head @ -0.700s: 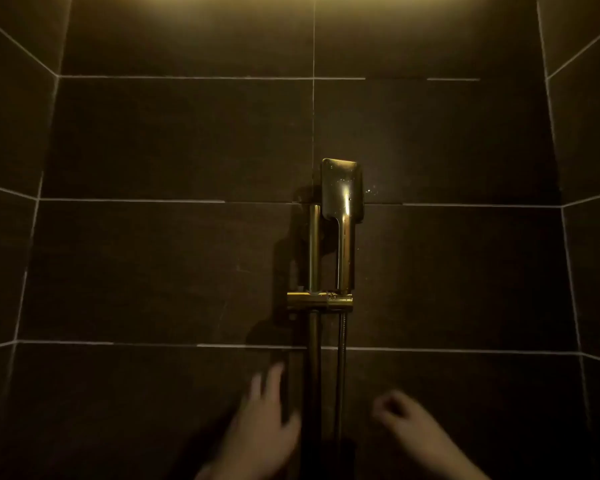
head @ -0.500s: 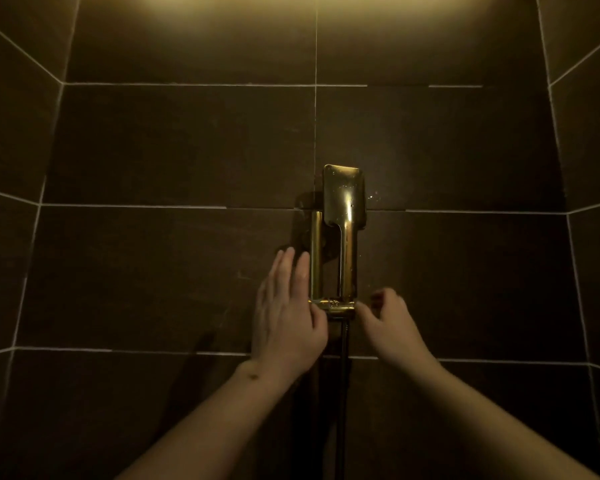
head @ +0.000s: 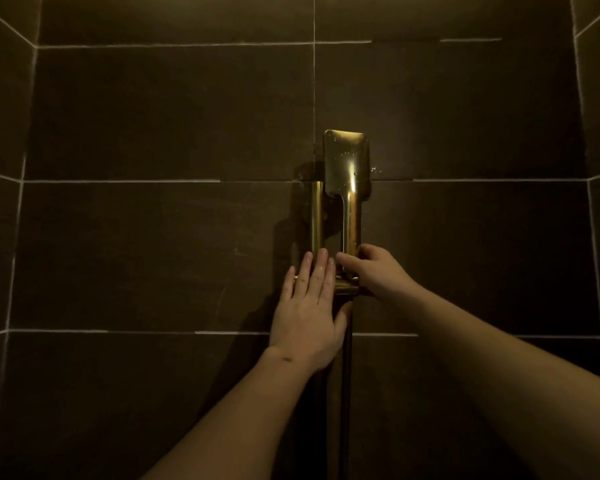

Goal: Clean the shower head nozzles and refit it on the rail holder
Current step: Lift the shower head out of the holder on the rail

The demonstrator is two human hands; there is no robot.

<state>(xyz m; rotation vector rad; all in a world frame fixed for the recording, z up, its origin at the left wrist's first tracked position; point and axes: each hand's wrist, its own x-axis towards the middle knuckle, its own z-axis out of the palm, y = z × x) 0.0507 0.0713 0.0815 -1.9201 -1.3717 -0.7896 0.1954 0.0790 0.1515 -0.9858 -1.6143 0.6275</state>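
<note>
Shower head sits upright in the holder on the rail, facing the wall, so we see only its gold back w/ water drops; nozzles are hidden from us. Its handle runs down into the holder, just right of the rail.

Our left hand lies flat over the holder's left end and the rail, fingers straight and together, gripping nothing, thumb tucked under near the hose. Our right hand is curled round the base of the handle right above the holder, fingers wrapped behind, thumb across the front.

Judging by that, we're about to lift the head out; cleaning looks not yet begun.

What could go wrong:
- Wet metal + wet fingers: the head may slip as it comes free and knock the tile or drop on its hose.
- If the holder grips tight, a hard pull could slide or twist it on the rail; the flat left hand only braces, doesn't clamp.
- Dim light, so we may misjudge the slot.

Count: 1 shower head, 1 holder, 1 rail, 1 hose, 2 hands.
</note>
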